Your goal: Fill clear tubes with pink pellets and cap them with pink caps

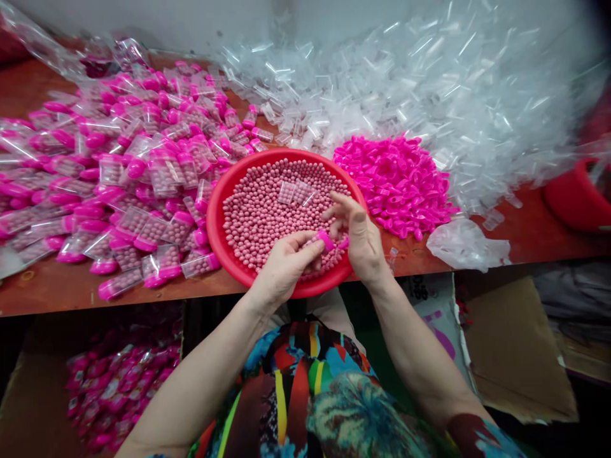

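My left hand (286,264) is closed around a small container with a bright pink cap (326,239), held over the front right of a red bowl (216,245). Most of its clear body is hidden by my fingers. Just to the right, my right hand (360,238) has its fingers apart and curved towards the cap. A small pink piece (344,243) shows beside that palm; whether the hand touches it I cannot tell. Pink beads (260,216) fill the bowl. On top of them lie clear containers (296,193) with beads inside.
Capped, bead-filled containers (157,165) are heaped on the left of the brown table (191,291). Loose pink caps (396,184) are piled right of the bowl, before a large heap of clear empty containers (405,83). A crumpled plastic bag (468,245) lies near the front edge.
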Tool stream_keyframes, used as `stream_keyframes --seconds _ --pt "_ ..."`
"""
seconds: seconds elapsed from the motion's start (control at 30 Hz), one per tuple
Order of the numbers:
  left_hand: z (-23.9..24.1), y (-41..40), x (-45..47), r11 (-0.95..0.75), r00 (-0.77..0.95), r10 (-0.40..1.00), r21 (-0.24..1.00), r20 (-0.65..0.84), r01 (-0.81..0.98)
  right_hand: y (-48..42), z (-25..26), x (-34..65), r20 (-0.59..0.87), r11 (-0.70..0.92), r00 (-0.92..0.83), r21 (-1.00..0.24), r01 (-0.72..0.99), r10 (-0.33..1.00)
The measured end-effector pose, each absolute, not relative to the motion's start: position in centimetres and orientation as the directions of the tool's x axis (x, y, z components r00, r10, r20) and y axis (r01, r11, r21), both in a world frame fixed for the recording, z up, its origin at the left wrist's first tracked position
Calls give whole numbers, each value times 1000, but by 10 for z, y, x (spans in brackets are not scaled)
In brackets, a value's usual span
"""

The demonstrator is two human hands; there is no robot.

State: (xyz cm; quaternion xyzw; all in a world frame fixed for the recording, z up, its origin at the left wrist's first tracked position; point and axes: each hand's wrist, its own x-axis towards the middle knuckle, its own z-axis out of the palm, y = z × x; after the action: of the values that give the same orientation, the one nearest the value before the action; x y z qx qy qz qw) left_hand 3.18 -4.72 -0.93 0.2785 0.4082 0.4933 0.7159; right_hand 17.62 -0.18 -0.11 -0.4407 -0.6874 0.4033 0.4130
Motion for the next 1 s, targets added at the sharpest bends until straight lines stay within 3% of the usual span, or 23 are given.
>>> stream_keyframes --seconds 0.1,0.2,0.4,0.47,0.63,0.73,0.8,0.87,0.93,1.0 --pt "-9 -50 31 346 228 936 821 -268 -454 8 -5 161 81 135 -312 -979 155 947" --pt "-10 -50 32 323 223 943 845 -248 -426 11 -10 151 52 89 -417 -994 70 907" --pt "-9 -48 41 235 102 971 926 -215 -295 12 -13 153 191 331 -567 -931 155 802" --pt "-10 -48 41 227 52 974 929 -222 -291 19 -17 149 203 335 -553 -931 147 808" --pt "-16 -43 33 370 119 926 793 -359 -484 33 -27 146 32 10 -386 -998 -59 922" --pt "-19 -38 29 315 37 930 738 -367 -596 21 -24 158 74 124 -317 -982 141 946" --pt "-19 -37 29 285 -6 929 725 -371 -627 6 -21 166 156 312 -396 -877 366 905" --pt "-18 -37 30 299 -11 921 723 -391 -623 -7 -21 168 237 488 -464 -678 550 853" --pt "-16 -37 31 308 -12 921 746 -390 -590 -13 -24 165 319 575 -479 -499 649 817" --pt "-12 -36 29 296 -32 929 791 -369 -536 -12 -27 156 390 613 -477 -412 674 788"
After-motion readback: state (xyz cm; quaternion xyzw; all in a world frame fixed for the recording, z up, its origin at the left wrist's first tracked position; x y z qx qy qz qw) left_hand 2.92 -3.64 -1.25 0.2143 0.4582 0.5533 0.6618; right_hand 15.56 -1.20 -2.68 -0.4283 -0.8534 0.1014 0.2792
